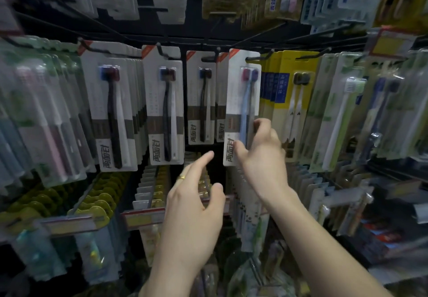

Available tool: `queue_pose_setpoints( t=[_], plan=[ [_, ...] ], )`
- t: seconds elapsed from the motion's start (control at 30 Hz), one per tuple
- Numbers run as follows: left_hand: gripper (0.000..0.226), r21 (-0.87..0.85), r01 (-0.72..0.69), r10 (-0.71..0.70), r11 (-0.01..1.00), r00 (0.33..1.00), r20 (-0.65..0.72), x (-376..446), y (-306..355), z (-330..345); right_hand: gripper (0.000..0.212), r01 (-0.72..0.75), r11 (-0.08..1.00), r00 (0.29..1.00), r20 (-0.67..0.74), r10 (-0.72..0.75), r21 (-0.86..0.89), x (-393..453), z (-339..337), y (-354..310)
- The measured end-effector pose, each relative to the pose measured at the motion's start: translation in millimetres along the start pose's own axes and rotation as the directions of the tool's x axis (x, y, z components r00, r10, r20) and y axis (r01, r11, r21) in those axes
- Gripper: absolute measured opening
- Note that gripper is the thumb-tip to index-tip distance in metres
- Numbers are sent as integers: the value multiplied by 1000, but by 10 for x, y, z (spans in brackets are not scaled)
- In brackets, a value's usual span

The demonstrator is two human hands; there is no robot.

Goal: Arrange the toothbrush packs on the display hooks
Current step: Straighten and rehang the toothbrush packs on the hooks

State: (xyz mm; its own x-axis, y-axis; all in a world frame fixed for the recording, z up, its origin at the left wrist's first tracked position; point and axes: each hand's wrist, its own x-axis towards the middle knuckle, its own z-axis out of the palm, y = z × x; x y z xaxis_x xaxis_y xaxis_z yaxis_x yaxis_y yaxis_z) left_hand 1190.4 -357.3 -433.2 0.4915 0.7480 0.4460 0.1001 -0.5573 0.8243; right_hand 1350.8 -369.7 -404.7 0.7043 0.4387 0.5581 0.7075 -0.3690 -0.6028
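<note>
Right hand: the right hand (pixel 261 157) reached up from the lower right, forearm angled steeply towards the rack, and pinched the lower part of a toothbrush pack (pixel 243 102), thumb on its front face and fingers curled round its right edge
Toothbrush pack: a white card with a blue brush and a darker one under a clear blister, it hung upright in the middle row, its top level with a black hook (pixel 259 58); whether the hook passed through the card could not be told
Left hand: the left hand (pixel 194 206) hovered lower and to the left of the pack, holding nothing, fingers loosely spread, forefinger stretched up towards the gap below the neighbouring packs and thumb out to the right; a gold ring (pixel 182 177) showed on one finger
Hands: apart, the right higher than the left, only the right touching stock
Neighbouring stock: hanging white packs (pixel 163 106) with dark brushes filled the hooks to the left, and yellow packs (pixel 291 102) hung just beside the held pack on the right
Lower row: more packs sat edge-on along hooks behind a price strip (pixel 143 219), beneath both hands
</note>
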Motion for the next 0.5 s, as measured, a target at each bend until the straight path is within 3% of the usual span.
queue_pose_setpoints(
  t=[0.1,0.5],
  plan=[
    [45,15,0,0,1000,1000,-19,-5,-42,-77,57,-65,997,997,40,66,-36,221,202,-60],
    [33,-13,-48,46,999,996,-82,-22,-204,-464,81,-82,988,997,-5,82,-133,825,782,-35]
  ],
)
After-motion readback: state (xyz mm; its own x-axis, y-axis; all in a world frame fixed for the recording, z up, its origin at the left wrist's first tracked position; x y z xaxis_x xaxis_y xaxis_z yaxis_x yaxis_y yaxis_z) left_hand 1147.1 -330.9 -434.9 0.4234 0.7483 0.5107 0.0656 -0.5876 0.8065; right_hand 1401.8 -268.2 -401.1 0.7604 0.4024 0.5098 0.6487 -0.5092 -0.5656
